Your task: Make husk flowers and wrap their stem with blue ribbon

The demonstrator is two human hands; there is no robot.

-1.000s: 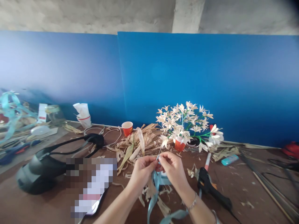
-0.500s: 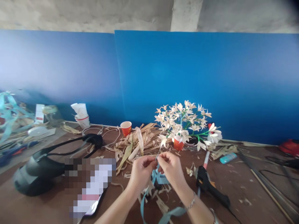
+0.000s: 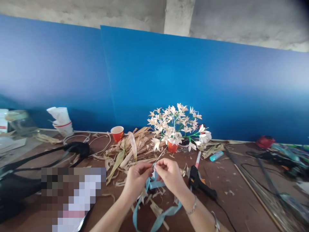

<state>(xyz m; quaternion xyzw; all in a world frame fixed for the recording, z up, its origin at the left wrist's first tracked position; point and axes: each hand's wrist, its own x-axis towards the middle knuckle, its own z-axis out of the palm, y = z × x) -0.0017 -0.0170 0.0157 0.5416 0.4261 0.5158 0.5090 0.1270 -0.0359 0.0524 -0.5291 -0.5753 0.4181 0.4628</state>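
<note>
My left hand (image 3: 138,178) pinches a thin wire stem (image 3: 161,154) between thumb and fingertips. Close against it, my right hand (image 3: 170,175) has its thumb and fingers closed on a light blue ribbon (image 3: 167,213) at the wire's lower end. The ribbon hangs below both hands in a long loop down to the bottom of the view. The wire slants up and to the right. Just behind its tip stands a bunch of cream flowers (image 3: 172,120) on green stems, in a red paper cup (image 3: 172,146).
A black glue gun (image 3: 201,184) lies right of my hands, near a turquoise lighter-like object (image 3: 216,156). Dried corn husks (image 3: 135,145) and another red cup (image 3: 117,133) are behind. On the left are a pixelated phone (image 3: 77,199) and a black strapped object (image 3: 16,190).
My view has turned right and tilted slightly, so the table things sit further left. Both hands stay pinched together at the wire and ribbon, with little visible finger movement.
</note>
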